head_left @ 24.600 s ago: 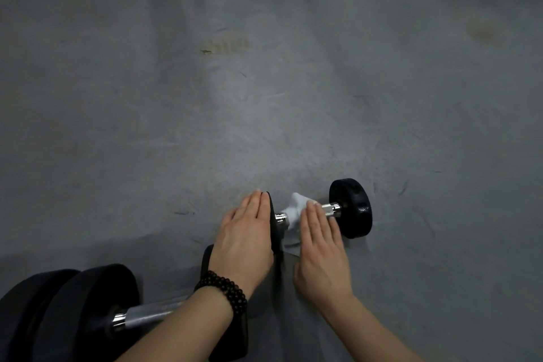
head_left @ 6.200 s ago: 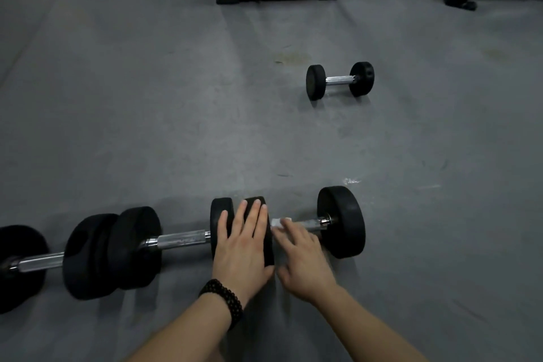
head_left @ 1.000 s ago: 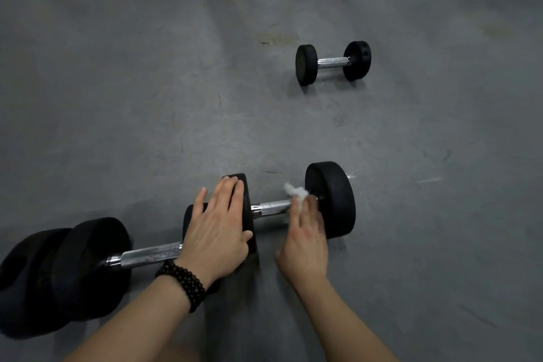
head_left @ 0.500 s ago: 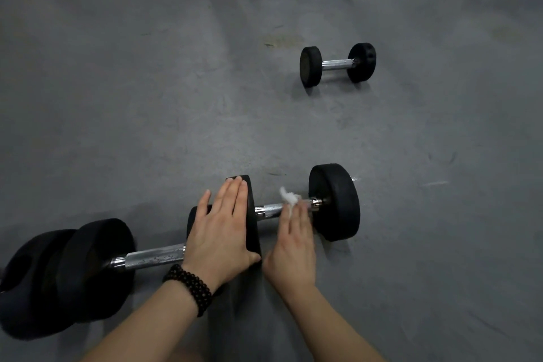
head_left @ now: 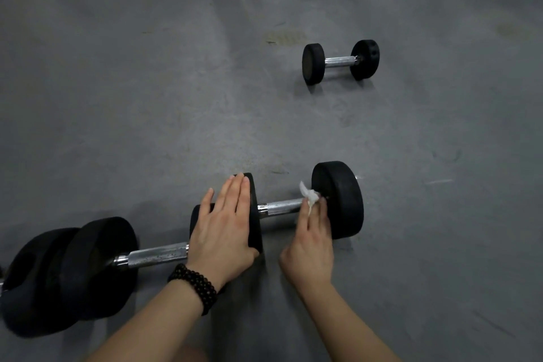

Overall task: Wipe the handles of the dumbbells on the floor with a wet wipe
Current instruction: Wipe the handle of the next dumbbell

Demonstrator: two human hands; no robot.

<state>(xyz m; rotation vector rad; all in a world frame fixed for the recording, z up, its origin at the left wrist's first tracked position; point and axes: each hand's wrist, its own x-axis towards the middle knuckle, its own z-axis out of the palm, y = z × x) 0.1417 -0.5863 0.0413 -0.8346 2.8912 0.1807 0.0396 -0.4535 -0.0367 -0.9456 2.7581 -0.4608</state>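
The picture is dim and a bit gray. Soft shadow bands cross the floor (head_left: 147,97) far above the hands. The metal handle (head_left: 280,207) shines a little beside the right hand (head_left: 308,247). The edges look darker and bent. The hands look sharp, not blurry.

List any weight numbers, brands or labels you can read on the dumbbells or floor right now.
None can be read.
Near dumbbell, held by the left hand and wiped by the right hand with the wet wipe: plain black ends.
Far dumbbell: no legible marking.
Floor: only scuffs.
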